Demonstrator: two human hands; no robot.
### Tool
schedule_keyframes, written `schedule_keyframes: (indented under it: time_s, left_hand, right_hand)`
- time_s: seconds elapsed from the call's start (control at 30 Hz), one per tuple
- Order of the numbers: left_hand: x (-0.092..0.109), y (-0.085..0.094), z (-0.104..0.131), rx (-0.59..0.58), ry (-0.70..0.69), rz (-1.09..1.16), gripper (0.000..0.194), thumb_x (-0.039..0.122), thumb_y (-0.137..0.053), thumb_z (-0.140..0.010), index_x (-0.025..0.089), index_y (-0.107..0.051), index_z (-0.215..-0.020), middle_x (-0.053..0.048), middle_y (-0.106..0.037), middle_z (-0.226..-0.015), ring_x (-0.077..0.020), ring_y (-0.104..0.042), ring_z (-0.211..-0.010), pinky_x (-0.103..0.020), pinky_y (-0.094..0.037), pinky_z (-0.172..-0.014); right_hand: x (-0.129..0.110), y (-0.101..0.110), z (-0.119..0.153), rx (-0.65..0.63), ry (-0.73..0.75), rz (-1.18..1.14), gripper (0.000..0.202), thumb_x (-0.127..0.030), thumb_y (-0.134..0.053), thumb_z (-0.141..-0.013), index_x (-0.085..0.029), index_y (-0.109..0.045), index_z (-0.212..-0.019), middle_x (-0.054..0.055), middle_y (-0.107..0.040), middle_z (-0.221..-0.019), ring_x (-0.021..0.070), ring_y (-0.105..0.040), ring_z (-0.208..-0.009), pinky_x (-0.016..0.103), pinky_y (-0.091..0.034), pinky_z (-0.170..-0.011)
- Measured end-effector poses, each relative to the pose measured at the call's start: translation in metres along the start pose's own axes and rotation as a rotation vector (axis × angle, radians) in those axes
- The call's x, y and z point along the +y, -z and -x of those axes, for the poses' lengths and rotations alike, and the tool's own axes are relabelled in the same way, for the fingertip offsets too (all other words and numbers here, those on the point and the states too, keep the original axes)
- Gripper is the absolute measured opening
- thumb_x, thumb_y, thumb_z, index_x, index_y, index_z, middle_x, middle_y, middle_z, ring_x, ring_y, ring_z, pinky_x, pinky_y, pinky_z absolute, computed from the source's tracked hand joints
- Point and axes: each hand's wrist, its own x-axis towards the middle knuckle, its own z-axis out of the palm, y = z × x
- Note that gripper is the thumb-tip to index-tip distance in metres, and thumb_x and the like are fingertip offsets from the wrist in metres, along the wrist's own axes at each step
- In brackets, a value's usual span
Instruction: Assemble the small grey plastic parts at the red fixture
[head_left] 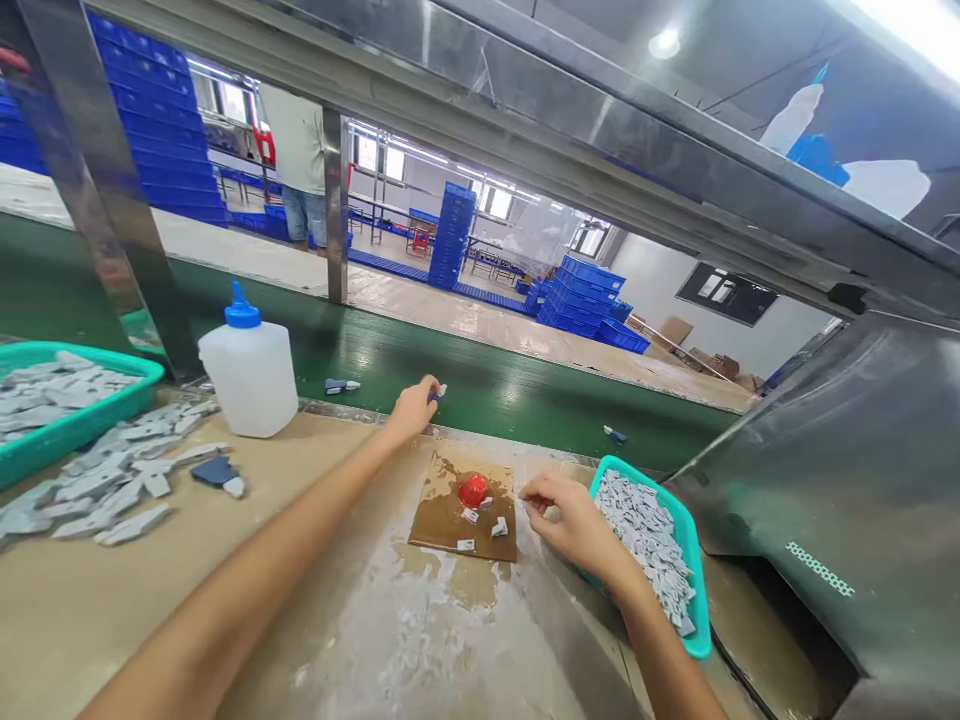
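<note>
My left hand (412, 408) reaches over the green belt's near edge, its fingers closed round a small dark blue and grey part (438, 393). My right hand (562, 510) is beside the teal basket (701, 600) of small grey pieces (645, 530). Its thumb and index finger pinch together at the tips; whatever is between them is too small to name. Between my hands lies a wet brown board (442, 520) with a red cap-like object (473, 490) and several small grey pieces (466, 546) on it.
A white bottle with a blue cap (251, 370) stands at the left, near loose grey parts (135, 480), a blue-grey part (217, 475) and another teal basket (90, 410). Two blue-grey parts (342, 386) (615, 434) lie on the green belt (525, 400). A person (300, 160) stands beyond.
</note>
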Motion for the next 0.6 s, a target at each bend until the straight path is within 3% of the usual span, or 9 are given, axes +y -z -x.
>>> schedule_keyframes:
  time_s: [0.1,0.17,0.23,0.33,0.43,0.6]
  left_hand:
    - [-0.002,0.016,0.021,0.061,0.167,0.597,0.059,0.015,-0.056,-0.071,0.019,-0.03,-0.124,-0.005,-0.06,-0.09,-0.0127,-0.059,-0.072,-0.027,-0.046,-0.071]
    - [-0.002,0.024,0.036,0.027,0.287,1.072,0.047,0.01,-0.058,-0.068,0.014,-0.044,-0.113,-0.004,-0.06,-0.085,-0.0099,-0.058,-0.068,-0.025,-0.046,-0.073]
    - [-0.001,0.03,0.046,-0.06,0.358,1.345,0.025,0.004,-0.057,-0.068,0.01,-0.057,-0.092,-0.004,-0.061,-0.079,-0.0079,-0.058,-0.068,-0.022,-0.045,-0.076]
    - [0.003,0.034,0.051,-0.137,0.399,1.483,0.013,-0.001,-0.055,-0.068,0.009,-0.061,-0.074,-0.002,-0.06,-0.069,-0.0063,-0.057,-0.064,-0.02,-0.045,-0.073]
    - [0.008,0.033,0.05,-0.12,0.387,1.522,0.015,-0.003,-0.054,-0.069,0.01,-0.059,-0.063,0.0,-0.058,-0.063,-0.0048,-0.055,-0.058,-0.02,-0.046,-0.071]
    - [0.012,0.022,0.05,-0.114,0.407,1.516,0.014,-0.001,-0.053,-0.07,0.01,-0.058,-0.063,-0.001,-0.059,-0.065,-0.0053,-0.056,-0.06,-0.021,-0.046,-0.075]
  right_hand:
    - [-0.001,-0.01,-0.015,-0.021,-0.016,0.017,0.018,-0.004,-0.046,-0.067,-0.014,-0.058,-0.076,0.002,-0.056,-0.066,0.0113,-0.051,-0.058,0.023,-0.042,-0.056]
    - [-0.003,-0.019,-0.026,-0.011,-0.011,0.018,0.016,-0.005,-0.048,-0.068,-0.014,-0.059,-0.075,0.002,-0.056,-0.063,0.0115,-0.05,-0.058,0.023,-0.041,-0.056]
    - [-0.004,-0.027,-0.034,0.001,-0.015,0.013,0.014,-0.006,-0.049,-0.069,-0.014,-0.06,-0.073,0.002,-0.057,-0.062,0.0115,-0.05,-0.057,0.023,-0.04,-0.055]
    - [-0.005,-0.035,-0.038,0.024,-0.039,0.036,0.014,-0.007,-0.05,-0.069,-0.014,-0.062,-0.073,0.003,-0.058,-0.063,0.0115,-0.05,-0.056,0.022,-0.04,-0.054]
    - [-0.005,-0.037,-0.036,0.025,-0.049,0.074,0.015,-0.008,-0.05,-0.07,-0.015,-0.063,-0.072,0.003,-0.059,-0.063,0.0118,-0.051,-0.056,0.022,-0.039,-0.053]
    - [-0.005,-0.037,-0.032,0.002,-0.037,0.11,0.018,-0.008,-0.05,-0.073,-0.015,-0.065,-0.066,0.003,-0.058,-0.062,0.0121,-0.051,-0.057,0.022,-0.039,-0.053]
